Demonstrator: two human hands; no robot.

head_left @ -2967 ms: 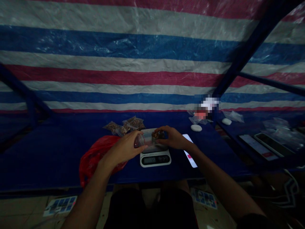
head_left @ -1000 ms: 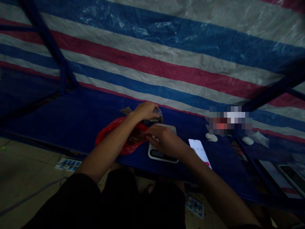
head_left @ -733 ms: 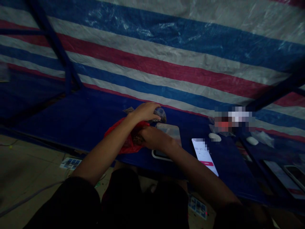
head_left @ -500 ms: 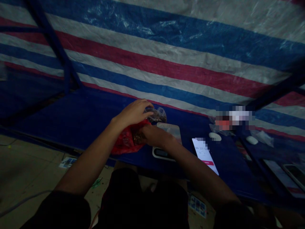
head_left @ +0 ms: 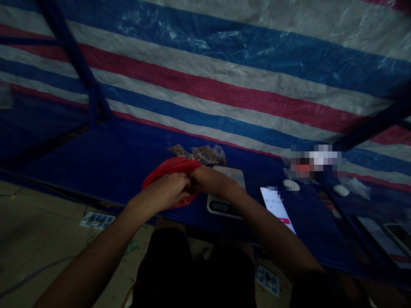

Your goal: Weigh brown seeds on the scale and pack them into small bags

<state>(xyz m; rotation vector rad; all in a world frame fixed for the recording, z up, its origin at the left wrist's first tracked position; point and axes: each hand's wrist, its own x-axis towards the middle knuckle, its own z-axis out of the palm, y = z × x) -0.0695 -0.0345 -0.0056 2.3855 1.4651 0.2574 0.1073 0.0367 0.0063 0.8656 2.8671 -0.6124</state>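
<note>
A red plastic bag (head_left: 163, 167) lies gathered on the blue table, its mouth facing up. My left hand (head_left: 171, 188) is in the bag's opening with its fingers curled closed; what they hold is hidden. From the right, my right hand (head_left: 210, 180) reaches into the same opening, fingers bent inward and their tips out of sight. The two hands nearly meet there. Just behind the bag lie a small clear bag of brownish pieces (head_left: 178, 150) and further filled clear bags (head_left: 205, 154). Partly under my right wrist is a kitchen scale (head_left: 236, 174).
A phone (head_left: 278, 210) showing a running timer lies right of the scale. Beyond it are a white oval object (head_left: 291, 185), another white piece (head_left: 341, 190) and clear plastic. A striped tarp (head_left: 205, 81) hangs behind the table, with blue frame bars (head_left: 72, 55) at the sides.
My left hand has come down from the clear bags at the back into the red bag, uncovering another clear bag. My right hand stays at the bag's opening.
</note>
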